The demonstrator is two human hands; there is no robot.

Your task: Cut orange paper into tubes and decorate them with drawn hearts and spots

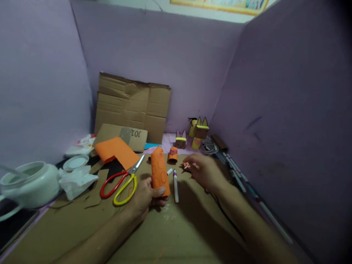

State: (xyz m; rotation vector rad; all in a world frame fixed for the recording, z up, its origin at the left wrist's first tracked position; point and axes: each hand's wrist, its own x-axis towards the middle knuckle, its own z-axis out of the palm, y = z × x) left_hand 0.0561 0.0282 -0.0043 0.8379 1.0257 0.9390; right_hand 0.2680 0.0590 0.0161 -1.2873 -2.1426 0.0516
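Observation:
My left hand [147, 194] is closed on the lower end of an orange paper strip [158, 168], thumb on its front. Oval outlines are drawn on the strip, which stands tilted slightly. To its right lies a white marker [176, 187] with a purple tip, its white cap [169, 171] just behind. My right hand [203, 170] hovers over the cardboard at a small red-and-white patterned piece [187, 166]; its fingers are blurred, so I cannot tell whether it grips that piece. A short orange paper roll [173, 155] stands between the hands, farther back.
Scissors [125, 185] with red and yellow handles lie left of my left hand. Folded orange paper [117, 152], crumpled tissue [77, 181] and a white pot [33, 185] are farther left. Cardboard animal figures [201, 131] stand at the back; rods [265, 209] line the right wall.

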